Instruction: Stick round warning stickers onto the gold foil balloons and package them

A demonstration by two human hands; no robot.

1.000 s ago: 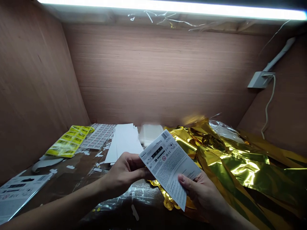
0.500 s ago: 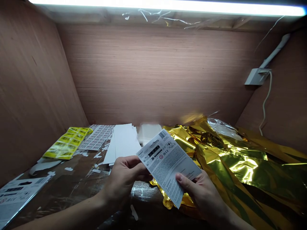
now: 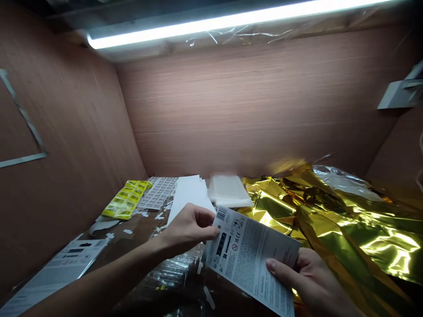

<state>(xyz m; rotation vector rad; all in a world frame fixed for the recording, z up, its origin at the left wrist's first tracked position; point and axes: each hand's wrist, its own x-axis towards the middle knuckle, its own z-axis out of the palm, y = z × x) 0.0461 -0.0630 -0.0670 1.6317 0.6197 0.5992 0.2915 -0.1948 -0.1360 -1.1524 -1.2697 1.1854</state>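
Note:
A white printed backing card (image 3: pixel 251 255) with a barcode, dense small text and a warning notice is held up in front of me, tilted. My right hand (image 3: pixel 307 277) grips its lower right part, thumb flat on the printed face and fingers behind. At the card's upper left end, by the hang hole, my left hand (image 3: pixel 194 224) pinches the edge; its fingertips are partly hidden behind the card. Crumpled gold foil film (image 3: pixel 330 224) lies just beyond and to the right of the card.
White card sheets (image 3: pixel 190 193), a stack of clear plastic bags (image 3: pixel 229 189), a printed label sheet (image 3: pixel 158 193) and yellow label sheets (image 3: pixel 126 200) lie along the back. Another printed card (image 3: pixel 71 264) rests at left. Small white cutouts (image 3: pixel 209 297) litter the dark tabletop (image 3: pixel 178 281).
The card has turned, so its barcode end now points left, and it sits lower. My left hand has moved up onto the hang-hole end. The view has swung left.

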